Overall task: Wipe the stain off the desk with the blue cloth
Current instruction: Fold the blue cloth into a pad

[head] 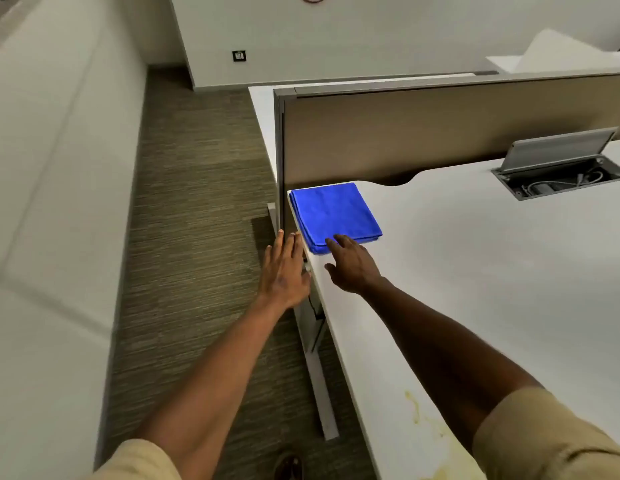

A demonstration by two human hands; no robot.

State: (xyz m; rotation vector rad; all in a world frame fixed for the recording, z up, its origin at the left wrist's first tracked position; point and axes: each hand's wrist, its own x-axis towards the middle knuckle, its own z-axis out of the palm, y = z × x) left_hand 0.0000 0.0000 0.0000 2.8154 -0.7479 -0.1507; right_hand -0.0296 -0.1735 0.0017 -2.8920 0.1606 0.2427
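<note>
Right hand, fingers loosely spread, fingertips on near edge of folded blue cloth, centre frame at desk corner. Left hand flat, fingers straight, beside desk edge, holding nothing. Yellowish stain lower right.

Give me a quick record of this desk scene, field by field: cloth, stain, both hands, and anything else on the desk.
cloth: blue cloth, folded, flat at the desk's far left corner
stain: yellowish stain near the desk's near edge, unwiped
right hand: open, fingertips at the cloth's near edge
left hand: open, beside the desk's left edge
other: cable hatch, lid raised
</note>
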